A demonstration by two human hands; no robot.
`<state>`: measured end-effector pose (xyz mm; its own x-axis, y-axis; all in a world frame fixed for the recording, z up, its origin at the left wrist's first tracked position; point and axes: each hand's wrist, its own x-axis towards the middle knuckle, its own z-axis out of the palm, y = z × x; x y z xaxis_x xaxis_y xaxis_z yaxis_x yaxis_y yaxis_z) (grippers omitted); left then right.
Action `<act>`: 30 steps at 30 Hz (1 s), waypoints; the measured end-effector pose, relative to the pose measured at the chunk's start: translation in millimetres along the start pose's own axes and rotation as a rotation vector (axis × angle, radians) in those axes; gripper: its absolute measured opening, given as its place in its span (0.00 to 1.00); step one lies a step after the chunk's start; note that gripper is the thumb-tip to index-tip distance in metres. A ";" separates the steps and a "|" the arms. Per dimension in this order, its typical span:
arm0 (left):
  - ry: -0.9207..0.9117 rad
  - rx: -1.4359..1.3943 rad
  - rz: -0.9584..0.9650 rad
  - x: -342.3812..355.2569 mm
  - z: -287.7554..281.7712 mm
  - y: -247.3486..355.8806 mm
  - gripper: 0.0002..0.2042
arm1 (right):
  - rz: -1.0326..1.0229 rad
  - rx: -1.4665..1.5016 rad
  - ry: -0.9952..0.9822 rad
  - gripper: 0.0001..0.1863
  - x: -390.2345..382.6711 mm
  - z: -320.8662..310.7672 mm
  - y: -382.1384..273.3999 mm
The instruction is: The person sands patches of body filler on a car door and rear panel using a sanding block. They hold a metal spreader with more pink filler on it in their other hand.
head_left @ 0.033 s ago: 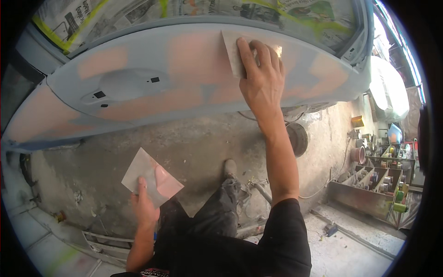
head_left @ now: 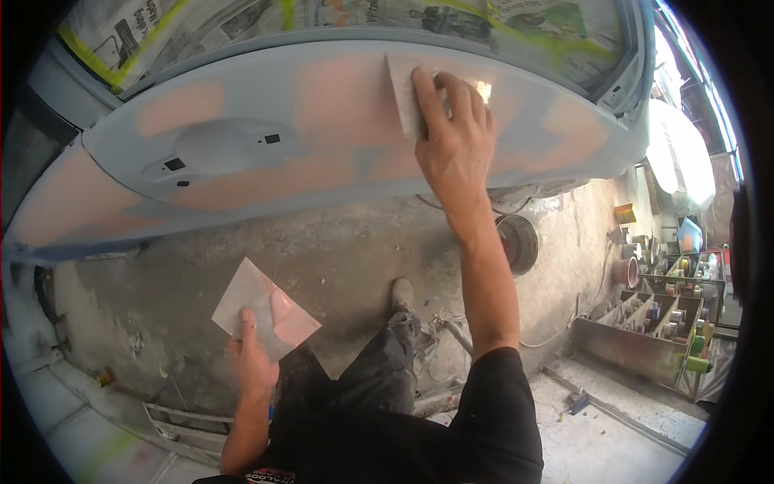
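Note:
My right hand (head_left: 455, 137) presses a thin, pale grey flat sheet (head_left: 401, 97) with curled fingers against the grey car panel (head_left: 322, 169), on a pink patch right of centre. The panel has several pink patches and a recessed handle area (head_left: 205, 149) with dark openings. Lower left, my left hand (head_left: 250, 355) grips a square pale board (head_left: 240, 294) by its lower corner, thumb on top. Glossy pink paste (head_left: 290, 310) lies on the board's right part.
Newspaper and yellow tape (head_left: 363, 16) cover the area above the panel. A bucket (head_left: 520, 242) stands on the concrete floor (head_left: 185, 298). Metal trays of cans (head_left: 645, 323) are at right, beside a white covered shape (head_left: 677, 153). My legs and shoe (head_left: 403, 294) show below.
My right hand and forearm have shifted very slightly left, with the sheet still against the panel. My left hand and board look unchanged.

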<state>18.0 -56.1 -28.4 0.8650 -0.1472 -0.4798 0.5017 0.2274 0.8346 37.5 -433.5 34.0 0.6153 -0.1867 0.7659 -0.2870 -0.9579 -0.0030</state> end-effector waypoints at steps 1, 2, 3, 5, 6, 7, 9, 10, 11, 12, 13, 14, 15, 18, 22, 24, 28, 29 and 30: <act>-0.009 -0.006 0.005 -0.4 2.2 2.1 0.24 | 0.029 0.030 -0.031 0.23 -2.5 1.0 -7.9; -0.018 -0.012 0.010 -0.5 3.2 2.9 0.24 | 0.027 0.033 -0.033 0.23 -8.3 5.5 -17.9; -0.018 -0.015 0.010 0.2 2.5 2.2 0.24 | 0.019 0.039 -0.023 0.24 -17.6 12.0 -28.3; -0.005 -0.018 0.009 2.0 1.4 0.3 0.24 | 0.010 0.039 -0.011 0.24 -41.2 23.2 -39.2; -0.010 -0.018 0.009 1.7 3.6 1.1 0.24 | -0.011 0.017 -0.029 0.28 -55.9 29.9 -41.7; -0.002 -0.011 -0.002 0.3 4.6 2.8 0.24 | -0.032 0.003 -0.048 0.31 -63.6 31.5 -46.3; 0.008 0.000 -0.014 -0.9 4.0 3.3 0.24 | -0.038 0.011 -0.126 0.31 -75.9 21.0 -45.1; 0.007 -0.005 -0.004 -0.9 3.4 2.6 0.24 | -0.049 0.016 -0.202 0.30 -79.2 14.3 -41.3; 0.006 -0.010 0.007 -0.7 2.3 1.8 0.24 | -0.025 -0.029 -0.179 0.28 -78.7 5.8 -35.1; -0.006 -0.011 0.001 0.8 2.6 -0.2 0.24 | -0.023 -0.042 -0.180 0.28 -73.8 -2.2 -20.6; -0.008 -0.010 -0.007 1.1 -0.7 -3.0 0.25 | 0.021 -0.052 -0.133 0.27 -67.3 -4.4 -6.0; -0.009 -0.010 -0.015 1.0 -2.8 -4.9 0.25 | 0.065 -0.061 -0.085 0.26 -59.7 -6.1 6.0; -0.013 -0.011 -0.021 0.8 -2.4 -6.1 0.25 | 0.065 -0.067 -0.089 0.26 -50.3 -11.3 16.0; -0.019 0.009 -0.016 -0.9 1.7 -4.6 0.25 | 0.026 -0.031 -0.028 0.29 -23.2 -17.7 31.8; 0.006 0.025 -0.025 -3.1 7.3 -3.2 0.24 | -0.060 -0.050 0.010 0.30 -2.1 -13.0 31.2; 0.010 0.028 -0.023 -1.9 6.4 -2.8 0.24 | -0.087 -0.066 0.016 0.31 3.1 -8.8 31.3; -0.023 0.027 -0.008 -0.6 6.2 -2.1 0.23 | -0.078 -0.021 -0.007 0.31 4.7 -7.1 31.7; -0.023 0.020 -0.001 -0.4 5.5 -2.5 0.23 | -0.072 -0.011 -0.035 0.30 3.6 -7.8 29.8; -0.020 0.019 -0.002 0.2 5.2 -2.4 0.23 | -0.074 -0.009 -0.037 0.30 1.1 -8.2 26.8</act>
<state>16.9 -61.7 -29.1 0.8633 -0.1672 -0.4762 0.5031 0.2092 0.8386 24.4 -457.6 40.0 0.6615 -0.1239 0.7396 -0.2461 -0.9675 0.0580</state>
